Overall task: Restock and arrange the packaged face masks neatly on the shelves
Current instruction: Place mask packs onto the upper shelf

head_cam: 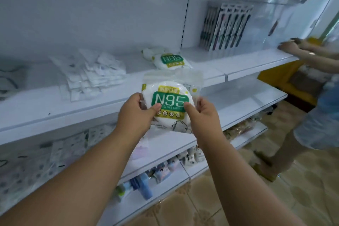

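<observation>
Both my hands hold up one clear-wrapped N95 mask pack [171, 95] with a green label, in front of the white shelf [36, 113]. My left hand [136, 113] pinches its left edge, thumb on the front. On the right edge, my right hand [201, 113] pinches it with the thumb on the label. A small stack of the same N95 packs [169, 59] lies on the shelf just behind. To the left of that stack lies a loose pile of white wrapped masks [91, 75].
Boxed toothbrushes [227, 27] stand at the back of the shelf to the right. Another person [311, 86] stands at the right end, hands on the shelf edge. Lower shelves hold patterned packs [27, 167] and small coloured items [141, 185]. Tiled floor lies at lower right.
</observation>
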A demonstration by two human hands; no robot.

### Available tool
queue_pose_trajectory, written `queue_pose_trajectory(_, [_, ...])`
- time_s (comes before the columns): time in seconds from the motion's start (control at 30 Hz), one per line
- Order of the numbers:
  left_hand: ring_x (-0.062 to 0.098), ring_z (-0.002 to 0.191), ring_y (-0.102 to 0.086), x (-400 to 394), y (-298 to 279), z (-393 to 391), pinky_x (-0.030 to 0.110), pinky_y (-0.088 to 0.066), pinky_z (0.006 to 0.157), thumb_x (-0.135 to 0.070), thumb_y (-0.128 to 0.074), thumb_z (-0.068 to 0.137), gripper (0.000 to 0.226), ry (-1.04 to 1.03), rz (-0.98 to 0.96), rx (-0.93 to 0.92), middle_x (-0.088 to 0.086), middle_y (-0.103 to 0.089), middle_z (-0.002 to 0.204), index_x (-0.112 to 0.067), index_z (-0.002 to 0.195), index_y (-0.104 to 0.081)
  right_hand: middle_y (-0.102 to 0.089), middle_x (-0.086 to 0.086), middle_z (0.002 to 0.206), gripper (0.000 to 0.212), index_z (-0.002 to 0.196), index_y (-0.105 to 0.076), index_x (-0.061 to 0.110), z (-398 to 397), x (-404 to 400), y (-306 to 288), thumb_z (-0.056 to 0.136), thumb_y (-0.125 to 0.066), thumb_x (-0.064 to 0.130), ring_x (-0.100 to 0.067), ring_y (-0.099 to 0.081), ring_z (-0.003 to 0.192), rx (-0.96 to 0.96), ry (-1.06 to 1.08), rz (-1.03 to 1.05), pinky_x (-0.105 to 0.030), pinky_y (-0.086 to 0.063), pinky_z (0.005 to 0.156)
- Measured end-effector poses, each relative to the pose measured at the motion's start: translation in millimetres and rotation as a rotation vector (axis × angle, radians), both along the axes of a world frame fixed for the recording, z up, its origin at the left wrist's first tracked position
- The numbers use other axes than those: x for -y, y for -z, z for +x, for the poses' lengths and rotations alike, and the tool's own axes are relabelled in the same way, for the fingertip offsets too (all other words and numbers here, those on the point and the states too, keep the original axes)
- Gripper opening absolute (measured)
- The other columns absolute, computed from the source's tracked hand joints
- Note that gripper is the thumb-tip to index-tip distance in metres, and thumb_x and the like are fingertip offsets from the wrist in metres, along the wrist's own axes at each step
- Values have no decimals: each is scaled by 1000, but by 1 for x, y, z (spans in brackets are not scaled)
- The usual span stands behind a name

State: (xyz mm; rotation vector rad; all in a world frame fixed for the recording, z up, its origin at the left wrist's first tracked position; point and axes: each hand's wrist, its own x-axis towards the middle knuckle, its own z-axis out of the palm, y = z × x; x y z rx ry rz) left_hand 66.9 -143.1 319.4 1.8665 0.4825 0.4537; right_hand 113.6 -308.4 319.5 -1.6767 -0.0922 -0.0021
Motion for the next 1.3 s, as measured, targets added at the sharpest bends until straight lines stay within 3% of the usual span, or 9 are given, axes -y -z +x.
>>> queue_pose_trajectory(0.07, [17, 86, -70, -2, -13, 28, 46, -59, 81, -32, -77, 86, 20, 0, -14, 21, -5, -72, 94, -25, 98, -63, -70, 2, 84, 10, 100, -63, 17, 29, 1, -13, 94, -67, 23, -11, -69, 73, 68, -13, -73, -28, -56, 59])
queue_pose_trajectory(0.23, [16, 87, -71, -6, -34, 95, 40, -60, 78, -33, -73, 89, 23, -40, -46, 62, -7, -71, 100, -25, 107, -61, -74, 4, 92, 14, 101, -58, 30, 108, -8, -36, 92, -69, 31, -11, -73, 79, 153, -3, -111, -43, -62, 72])
queue_pose_trajectory(0.43, [11, 82, -62, -21, -61, 185, 30, -43, 73, -32, -72, 89, 56, -283, 87, 155, -7, -62, 91, -26, 137, -43, -58, 6, 98, 37, 111, -47, 22, 227, -34, -77, 88, -73, 38, -9, -58, 80, 361, -23, -276, -22, -43, 61])
queue_pose_trajectory(0.53, [18, 84, -58, -27, -76, 226, 28, -40, 75, -39, -71, 90, 54, -349, 263, 46, -6, -59, 90, -21, 135, -45, -59, 0, 104, 37, 117, -45, 21, 283, -53, -93, 92, -68, 35, -17, -62, 82, 366, -137, -403, -30, -52, 64])
queue_pose_trajectory(0.6, [22, 90, -57, -35, -78, 249, 29, -40, 75, -44, -70, 90, 51, -360, 374, -96, 2, -65, 105, -20, 131, -49, -58, -5, 112, 35, 123, -46, 19, 312, -66, -96, 97, -59, 39, -22, -61, 88, 388, -240, -561, -36, -55, 72])
queue_pose_trajectory(0.7, [26, 94, -57, -39, -73, 268, 32, -42, 77, -47, -65, 93, 44, -351, 467, -314, 8, -61, 116, -19, 125, -55, -52, -9, 123, 42, 129, -49, 16, 333, -77, -92, 101, -48, 46, -27, -53, 105, 454, -368, -933, -35, -46, 83])
queue_pose_trajectory(0.77, [26, 92, -55, -33, -64, 269, 32, -42, 79, -46, -59, 96, 35, -389, 512, -337, 9, -53, 112, -20, 119, -63, -49, -9, 128, 43, 130, -53, 16, 335, -76, -85, 101, -45, 47, -28, -46, 117, 567, -337, -1040, -37, -41, 92])
queue_pose_trajectory(0.97, [39, 91, -60, -4, -43, 242, 45, -53, 77, -33, -57, 90, 29, -559, 835, -26, 17, -63, 101, -15, 103, -76, -57, -7, 122, 31, 118, -63, 15, 310, -66, -72, 94, -56, 32, -28, -50, 112, 837, -340, -775, -36, -40, 89])
queue_pose_trajectory(1.3, [21, 96, -58, 20, -25, 83, 35, -47, 80, -22, -65, 92, 19, -554, 808, -13, -3, -63, 108, -23, 110, -70, -65, -7, 111, 27, 114, -66, 10, 180, -71, -80, 93, -62, 27, -26, -57, 105, 888, -457, -399, -39, -45, 92])
